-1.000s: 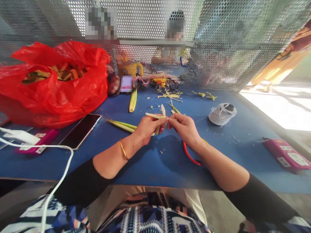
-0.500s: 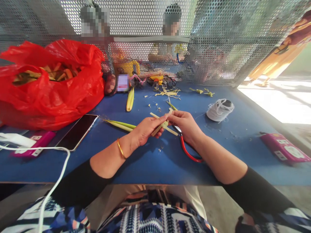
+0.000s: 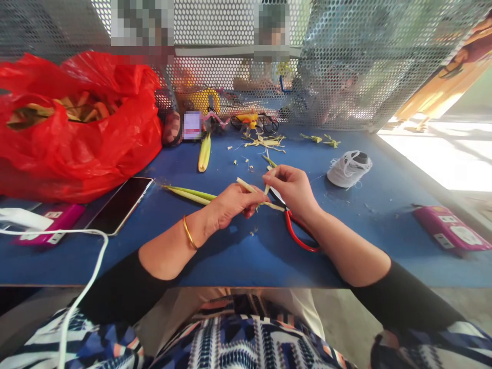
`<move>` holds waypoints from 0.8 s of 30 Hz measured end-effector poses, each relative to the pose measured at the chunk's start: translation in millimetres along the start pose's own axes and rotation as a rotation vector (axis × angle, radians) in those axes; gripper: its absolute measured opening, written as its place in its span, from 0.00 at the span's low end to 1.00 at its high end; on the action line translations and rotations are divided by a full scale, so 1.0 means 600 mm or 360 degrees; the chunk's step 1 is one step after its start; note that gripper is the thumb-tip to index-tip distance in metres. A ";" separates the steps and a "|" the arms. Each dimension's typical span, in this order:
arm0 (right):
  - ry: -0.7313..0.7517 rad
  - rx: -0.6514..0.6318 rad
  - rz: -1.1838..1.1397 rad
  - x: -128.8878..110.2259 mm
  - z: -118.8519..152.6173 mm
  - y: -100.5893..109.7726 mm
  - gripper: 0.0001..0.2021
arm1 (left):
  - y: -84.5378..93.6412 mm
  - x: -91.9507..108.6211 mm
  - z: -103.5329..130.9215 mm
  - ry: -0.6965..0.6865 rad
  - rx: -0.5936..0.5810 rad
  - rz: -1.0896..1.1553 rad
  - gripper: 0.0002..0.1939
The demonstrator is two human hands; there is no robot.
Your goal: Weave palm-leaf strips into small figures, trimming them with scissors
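Observation:
Between finger and thumb, my left hand [image 3: 232, 205] pinches pale, crossed corn husk strips [image 3: 246, 185]; its fingers hide the middle of the piece. My right hand [image 3: 295, 190] is closed on one upright strip end just above the left thumb. Red-handled scissors [image 3: 292, 234] lie on the table, partly under my right hand and wrist. Left of my hands rests a long green and cream husk leaf [image 3: 186, 195], its right end covered by my left hand. Farther back lies a broader yellow-green husk piece [image 3: 204, 156].
A red plastic bag [image 3: 126, 148] of husk pieces fills the back left, with a phone [image 3: 121, 205] before it. White thread [image 3: 346, 171] stands on a spool at right, near a magenta pack [image 3: 451, 228]. Behind is a perforated metal screen [image 3: 238, 31], people beyond it.
My right hand has drawn slightly up and back from the left, bringing one strip end upright. The left hand keeps its pinch. The view has shifted a little.

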State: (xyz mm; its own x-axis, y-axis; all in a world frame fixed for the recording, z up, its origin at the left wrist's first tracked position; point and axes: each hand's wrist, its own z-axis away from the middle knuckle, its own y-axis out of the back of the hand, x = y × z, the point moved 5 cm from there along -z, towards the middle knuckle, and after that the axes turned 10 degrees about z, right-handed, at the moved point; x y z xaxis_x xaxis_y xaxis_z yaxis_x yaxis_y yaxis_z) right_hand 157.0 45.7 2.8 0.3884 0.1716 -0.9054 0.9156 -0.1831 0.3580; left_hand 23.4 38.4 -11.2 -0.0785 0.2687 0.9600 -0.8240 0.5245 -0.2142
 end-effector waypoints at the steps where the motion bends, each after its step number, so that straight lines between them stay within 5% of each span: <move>1: 0.0045 -0.0056 0.0058 -0.007 0.000 0.000 0.08 | 0.000 -0.002 0.001 0.0031 0.0010 -0.0024 0.08; 8: 0.0013 -0.0478 0.0230 -0.023 0.019 -0.022 0.10 | -0.007 -0.013 0.002 0.0075 0.0057 -0.0220 0.11; 14: -0.0052 -0.0087 0.0033 -0.001 0.016 -0.016 0.11 | -0.010 -0.008 0.005 -0.0052 0.0017 -0.0332 0.12; 18: -0.0082 -0.0023 0.0057 0.009 0.009 -0.013 0.11 | -0.015 -0.010 0.006 -0.0039 -0.0002 -0.0278 0.12; 21: 0.0095 0.0103 0.0250 -0.009 0.003 0.007 0.08 | -0.009 -0.012 0.004 0.0033 0.0090 -0.0009 0.13; 24: 0.0409 0.0492 0.0513 -0.048 0.011 0.041 0.05 | 0.005 -0.010 0.000 0.0107 0.0208 0.0343 0.16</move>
State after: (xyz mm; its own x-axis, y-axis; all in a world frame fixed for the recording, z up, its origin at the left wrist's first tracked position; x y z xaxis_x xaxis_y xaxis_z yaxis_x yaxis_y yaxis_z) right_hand 167.5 30.0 36.1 0.6943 0.2844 -0.6611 0.6866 -0.5368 0.4903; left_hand 21.7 38.5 -17.6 -0.2263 0.4184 0.8796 -0.8583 0.3414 -0.3832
